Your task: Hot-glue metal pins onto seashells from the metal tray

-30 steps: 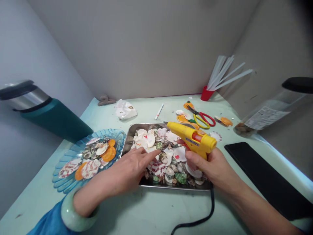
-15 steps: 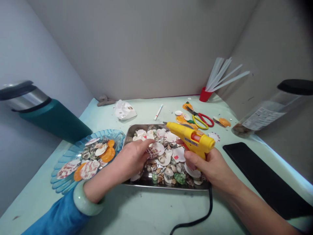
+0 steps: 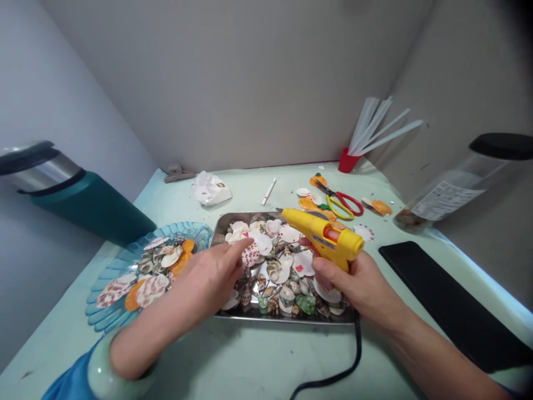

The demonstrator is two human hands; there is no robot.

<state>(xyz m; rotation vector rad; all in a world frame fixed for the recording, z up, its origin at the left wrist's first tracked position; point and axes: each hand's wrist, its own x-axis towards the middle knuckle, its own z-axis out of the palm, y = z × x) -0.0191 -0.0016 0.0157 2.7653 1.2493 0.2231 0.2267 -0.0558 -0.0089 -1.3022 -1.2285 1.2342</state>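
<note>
A metal tray (image 3: 287, 319) heaped with several mixed seashells (image 3: 287, 266) lies in front of me. My left hand (image 3: 208, 278) reaches over the tray's left side, index finger stretched out and touching a red-striped shell (image 3: 250, 256); nothing is clearly pinched. My right hand (image 3: 358, 284) is closed round the grip of a yellow hot glue gun (image 3: 325, 238), held above the tray's right part with its nozzle pointing left and away. The gun's black cord (image 3: 353, 355) trails toward me.
A blue glass plate (image 3: 104, 316) of shells sits left of the tray, a teal flask (image 3: 83, 203) behind it. Scissors (image 3: 345, 203), a marker (image 3: 269, 191), crumpled paper (image 3: 210, 189), a red cup (image 3: 347, 162) of glue sticks, a plastic jar (image 3: 445, 200) and a black slab (image 3: 449, 311) lie about.
My left hand curled among the shells, then stretched its index finger again further left in the tray; some shells shifted. The glue gun has barely moved.
</note>
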